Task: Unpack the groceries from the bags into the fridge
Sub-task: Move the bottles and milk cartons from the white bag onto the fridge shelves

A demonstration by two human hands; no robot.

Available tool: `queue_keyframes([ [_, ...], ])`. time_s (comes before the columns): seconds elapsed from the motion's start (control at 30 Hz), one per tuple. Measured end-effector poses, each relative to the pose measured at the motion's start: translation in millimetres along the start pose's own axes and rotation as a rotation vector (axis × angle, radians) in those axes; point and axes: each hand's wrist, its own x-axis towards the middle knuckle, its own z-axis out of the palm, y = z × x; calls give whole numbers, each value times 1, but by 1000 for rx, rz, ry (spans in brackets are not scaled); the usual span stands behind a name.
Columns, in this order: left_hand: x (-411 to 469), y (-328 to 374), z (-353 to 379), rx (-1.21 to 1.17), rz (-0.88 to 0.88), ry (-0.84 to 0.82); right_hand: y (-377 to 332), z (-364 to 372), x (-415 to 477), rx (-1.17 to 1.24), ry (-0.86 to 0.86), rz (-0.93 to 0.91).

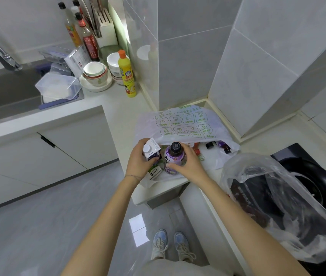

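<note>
Thin translucent plastic bag [188,124], crinkly; clear plastic bag [289,212], glossy; floor tiles [38,226] polished; worktop [118,104] smooth, matt.

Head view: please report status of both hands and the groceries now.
Left hand shut on milk carton. Right hand shut on purple bottle. Both at mouth of printed bag on counter; more small bottles inside. Nothing blocking.
</note>
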Motion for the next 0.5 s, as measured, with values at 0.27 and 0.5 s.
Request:
queue_keyframes([
  [0.27,-1,3,-2,-5,-47,3,2,19,7,20,91,83],
  [0.5,0,16,-13,-34,23,9,-18,12,-10,116,310,73],
])
